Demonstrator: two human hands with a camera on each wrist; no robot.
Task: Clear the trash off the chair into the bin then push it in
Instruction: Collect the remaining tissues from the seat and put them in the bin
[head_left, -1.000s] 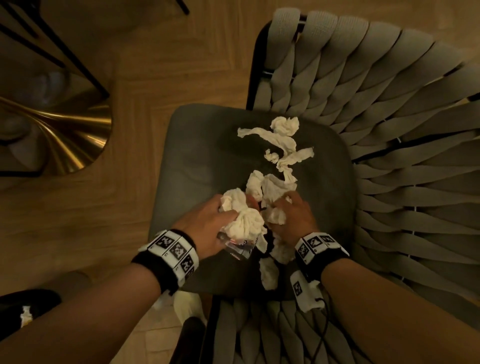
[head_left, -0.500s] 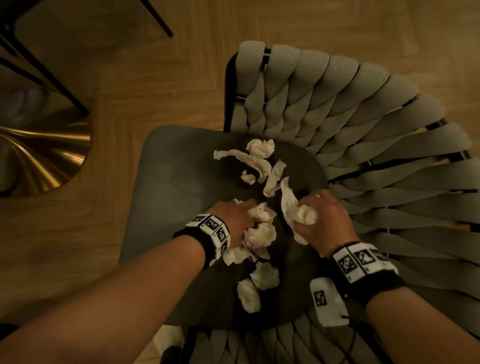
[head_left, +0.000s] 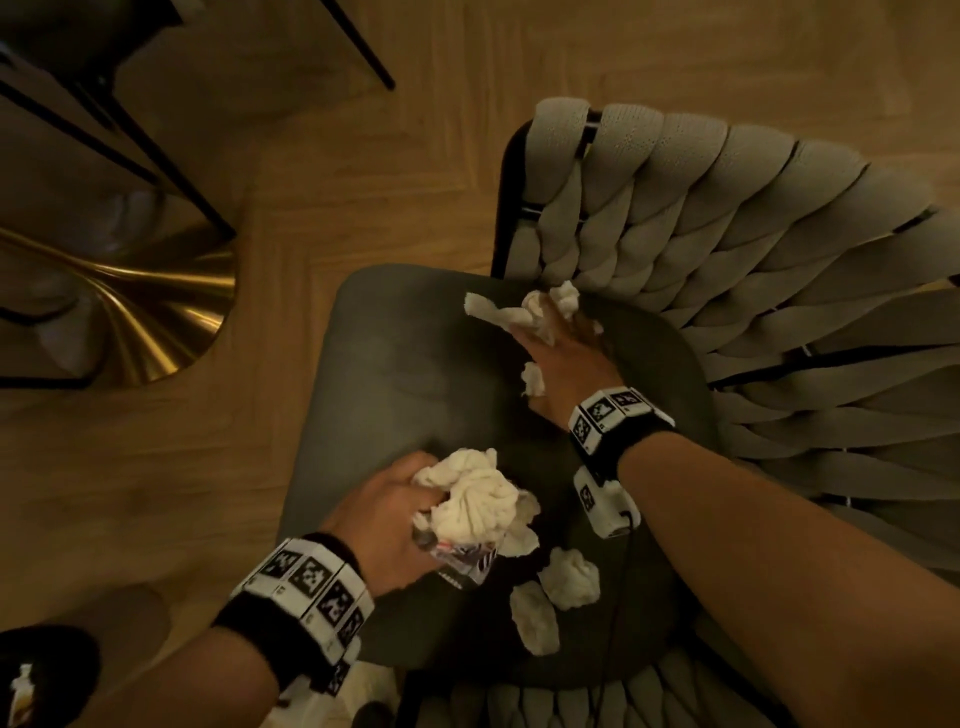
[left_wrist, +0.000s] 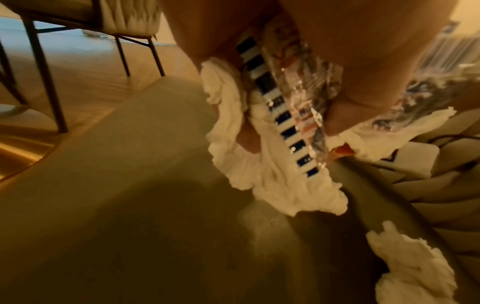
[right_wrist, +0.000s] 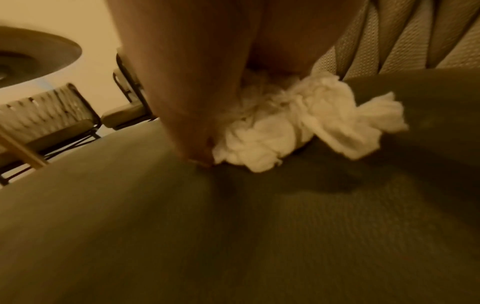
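Note:
A chair with a dark seat cushion (head_left: 395, 374) and a woven grey back (head_left: 727, 249) fills the head view. My left hand (head_left: 415, 499) grips a bundle of white crumpled tissues (head_left: 472, 499) together with a clear plastic wrapper (left_wrist: 306, 98) above the seat's near left part. My right hand (head_left: 558, 332) reaches to the seat's far edge by the backrest and clutches more crumpled tissues (right_wrist: 298, 123). Two loose tissue wads (head_left: 569, 577) (head_left: 535, 618) lie on the seat near its front edge, between my forearms. No bin is clearly in view.
A gold table base (head_left: 135, 312) with black legs stands on the wooden floor (head_left: 363, 182) to the left. Other woven chairs (right_wrist: 52, 117) show in the right wrist view. A dark object with something white (head_left: 31, 675) sits at the bottom left corner.
My right hand moved from the middle of the seat to the far edge by the backrest, gathering the tissues there. My left hand pulled back toward me with its bundle.

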